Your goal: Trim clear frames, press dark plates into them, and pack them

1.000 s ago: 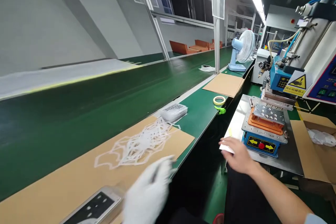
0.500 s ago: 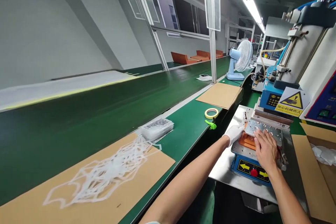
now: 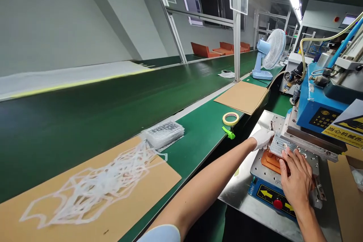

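Observation:
A metal fixture plate [image 3: 286, 147] with studs sits on an orange block [image 3: 269, 160] under a blue press machine [image 3: 320, 106]. My left hand [image 3: 262, 138], in a white glove, rests on the plate's left corner with fingers curled on its edge. Bare, my right hand [image 3: 296, 177] lies flat on the plate's near side, fingers spread and pointing into the machine. Just below it is a blue front panel with yellow arrows and a red button [image 3: 277, 203].
A green conveyor belt [image 3: 99, 102] runs along the left. On its near ledge lie brown cardboard [image 3: 124, 200] with white plastic scrap [image 3: 93, 189], a stack of clear bags [image 3: 166, 134], a tape roll [image 3: 230, 118] and a blue fan [image 3: 269, 51]. A cardboard box [image 3: 344, 196] stands at right.
Both hands moved from the bench side onto the fixture plate. The plate now sits further in under the press head, and my view has moved closer.

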`<state>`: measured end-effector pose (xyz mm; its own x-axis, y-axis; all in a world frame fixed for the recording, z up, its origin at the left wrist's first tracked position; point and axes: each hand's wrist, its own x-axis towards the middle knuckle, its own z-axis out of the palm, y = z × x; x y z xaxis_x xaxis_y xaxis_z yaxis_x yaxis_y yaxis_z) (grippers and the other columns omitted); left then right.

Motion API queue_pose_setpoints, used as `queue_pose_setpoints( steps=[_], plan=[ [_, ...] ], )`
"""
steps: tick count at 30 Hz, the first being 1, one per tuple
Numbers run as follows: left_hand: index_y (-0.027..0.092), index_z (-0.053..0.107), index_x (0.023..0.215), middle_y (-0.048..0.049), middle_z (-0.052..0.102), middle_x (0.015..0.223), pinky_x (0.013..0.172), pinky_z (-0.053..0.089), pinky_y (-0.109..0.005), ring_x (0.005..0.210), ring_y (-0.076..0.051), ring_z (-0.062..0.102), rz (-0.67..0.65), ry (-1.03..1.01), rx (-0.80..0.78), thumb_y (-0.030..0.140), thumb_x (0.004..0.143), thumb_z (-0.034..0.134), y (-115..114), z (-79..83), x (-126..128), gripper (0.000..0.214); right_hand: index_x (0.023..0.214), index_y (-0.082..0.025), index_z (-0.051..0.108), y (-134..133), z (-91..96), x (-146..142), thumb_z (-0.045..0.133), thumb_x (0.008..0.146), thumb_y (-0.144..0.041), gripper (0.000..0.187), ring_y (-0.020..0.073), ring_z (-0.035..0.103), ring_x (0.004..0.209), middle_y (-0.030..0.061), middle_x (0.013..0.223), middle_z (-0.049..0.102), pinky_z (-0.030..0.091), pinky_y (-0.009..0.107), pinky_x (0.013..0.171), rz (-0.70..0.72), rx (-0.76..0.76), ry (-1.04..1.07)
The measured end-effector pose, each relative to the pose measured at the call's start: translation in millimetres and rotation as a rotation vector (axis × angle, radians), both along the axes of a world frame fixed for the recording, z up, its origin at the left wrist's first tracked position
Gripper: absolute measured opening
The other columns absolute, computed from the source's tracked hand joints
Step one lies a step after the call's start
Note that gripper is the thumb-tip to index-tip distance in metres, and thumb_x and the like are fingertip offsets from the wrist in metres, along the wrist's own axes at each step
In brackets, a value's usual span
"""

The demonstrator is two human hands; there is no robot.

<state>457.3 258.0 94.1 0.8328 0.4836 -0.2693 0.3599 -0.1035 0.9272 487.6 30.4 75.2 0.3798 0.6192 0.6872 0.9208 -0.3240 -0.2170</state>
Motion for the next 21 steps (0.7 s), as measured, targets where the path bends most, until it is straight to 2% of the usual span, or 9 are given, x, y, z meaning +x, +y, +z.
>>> queue_pose_setpoints(
  steps=[4, 7, 10, 13, 15, 17, 19, 21],
  plan=[
    [0.02, 0.049, 0.071, 0.0031, 0.048, 0.054, 0.039, 0.021, -0.024, 0.037, -0.009, 0.032, 0.003, -0.012, -0.109, 0.045, 0.099, 0.049, -0.2, -5.3, 9.3, 0.037, 0.136, -0.03, 0.071, 2.4, 1.2, -2.0, 0.057, 0.108, -0.036, 0.032, 0.0376, 0.06, 0.139, 0.0054, 0.142, 0.071, 0.042, 0.061, 0.114, -0.021, 0.003, -0.003],
    [0.022, 0.046, 0.079, 0.0057, 0.046, 0.058, 0.04, 0.022, -0.023, 0.039, -0.008, 0.03, 0.039, -0.064, -0.119, 0.046, 0.102, 0.042, -0.2, -9.5, 7.0, 0.033, 0.136, -0.03, 0.071, 2.9, 0.1, -2.4, 0.057, 0.108, -0.036, 0.031, 0.0377, 0.059, 0.14, 0.0061, 0.143, 0.071, 0.042, 0.061, 0.115, -0.035, 0.0, -0.002],
    [0.023, 0.046, 0.081, 0.0054, 0.049, 0.059, 0.042, 0.026, -0.023, 0.04, -0.009, 0.033, 0.074, -0.081, -0.063, 0.046, 0.103, 0.041, 1.7, -12.1, 7.4, 0.032, 0.135, -0.029, 0.071, 2.5, -1.1, -1.2, 0.057, 0.108, -0.035, 0.032, 0.0372, 0.059, 0.14, 0.0066, 0.143, 0.071, 0.041, 0.06, 0.116, -0.032, -0.007, -0.005],
    [0.022, 0.048, 0.07, 0.0013, 0.052, 0.056, 0.047, 0.034, -0.026, 0.044, -0.012, 0.043, 0.101, -0.034, 0.07, 0.042, 0.098, 0.055, 6.7, -12.9, 6.0, 0.035, 0.135, -0.027, 0.071, 2.2, -1.8, 0.8, 0.057, 0.108, -0.034, 0.032, 0.0362, 0.059, 0.14, 0.0063, 0.143, 0.071, 0.042, 0.058, 0.116, -0.018, -0.007, -0.014],
    [0.021, 0.051, 0.064, -0.0026, 0.056, 0.059, 0.057, 0.042, -0.028, 0.056, -0.016, 0.055, 0.136, -0.014, 0.204, 0.037, 0.094, 0.062, 9.2, -10.8, -1.3, 0.036, 0.135, -0.027, 0.071, 2.3, -1.5, 1.1, 0.056, 0.108, -0.034, 0.032, 0.0353, 0.059, 0.14, 0.006, 0.143, 0.071, 0.042, 0.057, 0.116, -0.015, -0.006, -0.006],
    [0.02, 0.059, 0.069, -0.0067, 0.065, 0.071, 0.072, 0.05, -0.03, 0.076, -0.021, 0.065, 0.158, -0.033, 0.333, 0.036, 0.096, 0.06, 7.9, -4.7, -13.8, 0.031, 0.136, -0.027, 0.071, 1.9, -0.2, -0.2, 0.056, 0.108, -0.033, 0.032, 0.0343, 0.059, 0.141, 0.0053, 0.143, 0.071, 0.042, 0.056, 0.117, -0.021, -0.011, 0.007],
    [0.019, 0.069, 0.089, -0.0092, 0.074, 0.096, 0.09, 0.053, -0.034, 0.098, -0.024, 0.069, 0.139, -0.096, 0.426, 0.039, 0.1, 0.052, 2.0, 6.2, -27.7, 0.028, 0.138, -0.027, 0.07, -0.6, 2.6, -2.1, 0.057, 0.108, -0.032, 0.034, 0.0329, 0.057, 0.143, 0.0043, 0.145, 0.07, 0.041, 0.055, 0.119, -0.015, -0.036, 0.022],
    [0.02, 0.071, 0.116, -0.0107, 0.073, 0.123, 0.106, 0.05, -0.038, 0.118, -0.026, 0.066, 0.004, -0.223, 0.56, 0.044, 0.101, 0.053, -6.5, 20.9, -37.6, 0.033, 0.14, -0.028, 0.068, -7.2, 6.0, -2.1, 0.057, 0.107, -0.031, 0.035, 0.0307, 0.056, 0.144, 0.0035, 0.148, 0.068, 0.041, 0.053, 0.12, 0.033, -0.065, 0.058]
  ],
)
